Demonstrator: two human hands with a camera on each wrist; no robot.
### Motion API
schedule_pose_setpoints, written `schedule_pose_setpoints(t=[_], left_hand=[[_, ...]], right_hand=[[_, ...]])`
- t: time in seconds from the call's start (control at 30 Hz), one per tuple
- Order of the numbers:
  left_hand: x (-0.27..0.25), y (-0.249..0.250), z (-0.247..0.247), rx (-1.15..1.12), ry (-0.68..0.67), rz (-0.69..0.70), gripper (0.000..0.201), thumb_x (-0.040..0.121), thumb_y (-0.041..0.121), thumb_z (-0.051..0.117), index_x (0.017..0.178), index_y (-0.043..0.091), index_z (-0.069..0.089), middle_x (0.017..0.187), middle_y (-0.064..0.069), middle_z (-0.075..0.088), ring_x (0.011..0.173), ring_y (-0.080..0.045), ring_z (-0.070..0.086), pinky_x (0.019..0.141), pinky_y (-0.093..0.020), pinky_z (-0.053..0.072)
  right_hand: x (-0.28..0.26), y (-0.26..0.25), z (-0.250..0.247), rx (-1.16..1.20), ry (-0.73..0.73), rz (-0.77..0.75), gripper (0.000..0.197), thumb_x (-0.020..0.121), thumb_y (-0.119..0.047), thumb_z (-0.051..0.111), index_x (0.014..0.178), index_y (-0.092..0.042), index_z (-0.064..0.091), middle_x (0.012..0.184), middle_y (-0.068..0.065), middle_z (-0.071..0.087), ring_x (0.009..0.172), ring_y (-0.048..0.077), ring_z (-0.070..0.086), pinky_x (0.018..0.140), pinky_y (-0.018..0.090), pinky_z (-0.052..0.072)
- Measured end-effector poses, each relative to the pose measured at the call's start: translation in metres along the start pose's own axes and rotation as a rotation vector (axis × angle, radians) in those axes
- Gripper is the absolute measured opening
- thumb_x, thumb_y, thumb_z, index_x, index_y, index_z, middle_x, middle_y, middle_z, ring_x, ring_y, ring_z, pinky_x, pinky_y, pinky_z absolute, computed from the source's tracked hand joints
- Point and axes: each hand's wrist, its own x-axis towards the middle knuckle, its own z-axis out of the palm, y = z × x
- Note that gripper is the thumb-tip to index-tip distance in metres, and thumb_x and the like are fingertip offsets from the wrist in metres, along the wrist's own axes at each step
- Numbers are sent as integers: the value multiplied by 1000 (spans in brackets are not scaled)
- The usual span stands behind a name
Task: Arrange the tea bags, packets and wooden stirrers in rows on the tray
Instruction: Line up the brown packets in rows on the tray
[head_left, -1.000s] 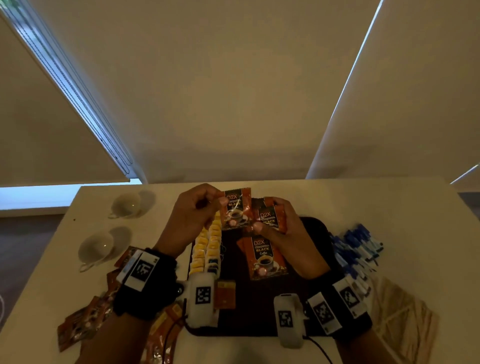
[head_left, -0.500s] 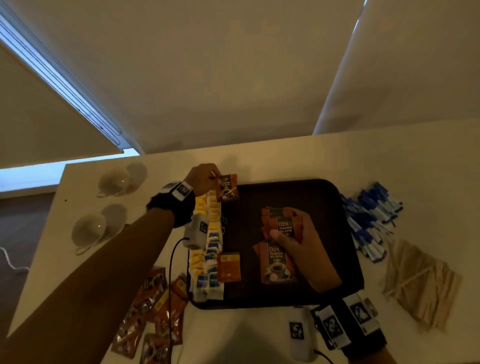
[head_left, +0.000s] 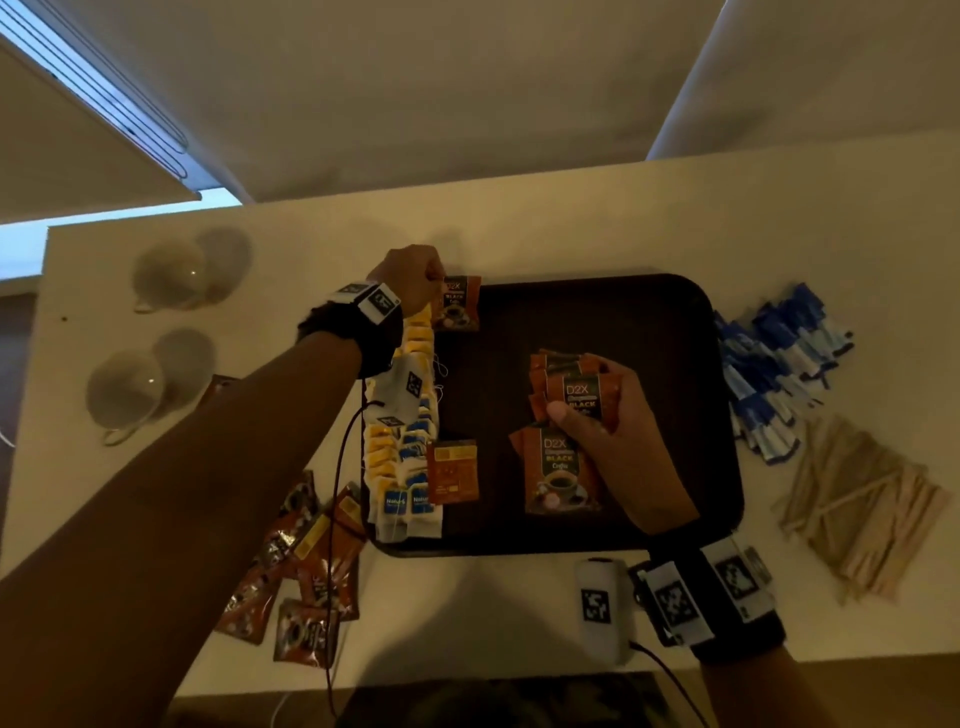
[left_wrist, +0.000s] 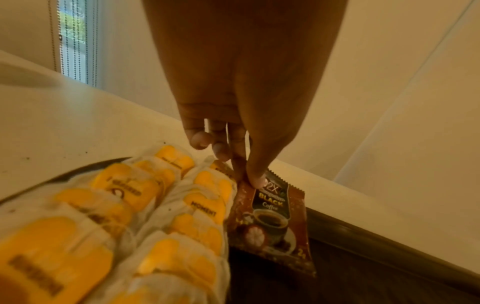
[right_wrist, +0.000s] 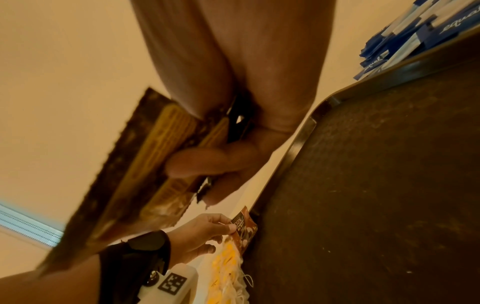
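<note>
Head view: dark tray (head_left: 675, 322) sits mid-bench (head_left: 571, 208). Two columns of tea bags (head_left: 402, 452) run down its left side. The left hand (head_left: 410, 278) is stretched to the far left corner of the tray, pinching one coffee packet (head_left: 458, 304) by its top edge just beside the top of the tea bag columns. The right hand (head_left: 618, 421) is over the tray's middle, gripping a small stack of coffee packets (head_left: 571, 387); another packet (head_left: 558, 475) lies flat just below it and an orange packet (head_left: 453, 470) lies beside the tea bags. Off the tray: loose packets at the bench's near left, blue sachets (head_left: 774, 374) and wooden stirrers (head_left: 857, 509) on the right, two cups (head_left: 156, 332) at far left. Left wrist view: thumb and fingers (left_wrist: 255, 176) are closed on the packet's top corner; its lower end appears to meet the tray floor, right against the yellow-tagged tea bags. Right wrist view: fingers (right_wrist: 205, 162) are curled round the stack, held tilted above the tray. Judgement: the step in hand is starting a coffee packet column next to the tea bags. Next move calls for laying this packet flat and square to the tea bags, then passing over the next one from the stack.
</note>
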Motion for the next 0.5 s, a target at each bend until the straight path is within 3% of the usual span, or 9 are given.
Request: schedule_pose_setpoints(t=[0.13,0.2,0.27,0.37,0.43,0.5], left_hand=[[-2,4,4,-64,41,1,17,83,15,67,97,9,62,108,-12,62,101,-29,57,76,-30,41],[-11,10,2,-86,87,12,25,80,16,69,103,11,59,107,-12,59,99,-27,56,73,-30,41],[-32,17,-2,-60,177,67,31,81,18,68,109,13,56,108,-11,55,101,-25,52,72,-30,41],[-85,32,5,-20,242,205,26,82,23,65,103,13,55,108,-9,51,103,-23,48,71,-30,40],[-123,39,21,52,108,323,23,84,24,63,103,13,55,111,-6,49,103,-21,47,74,-26,36],[-156,40,44,233,-82,397,33,86,30,60,114,16,51,117,-3,47,107,-19,44,79,-25,35]], right_hand=[[0,2,1,1,11,13,55,81,-16,70,127,-23,40,113,0,63,99,12,66,82,35,57],[-1,3,0,0,9,7,57,81,-16,69,129,-20,40,113,-1,63,99,11,66,82,33,57],[-2,4,-1,4,10,9,56,81,-16,69,130,-19,40,112,-1,63,98,10,66,79,31,58],[-4,5,-4,16,15,9,52,81,-15,68,125,-21,41,110,-2,63,96,11,66,76,29,58],[-4,7,-5,12,11,14,52,81,-16,69,125,-22,41,110,-1,63,96,11,67,75,28,58],[-4,7,-5,2,0,17,52,81,-17,69,124,-23,41,109,-1,63,95,11,67,73,26,58]])
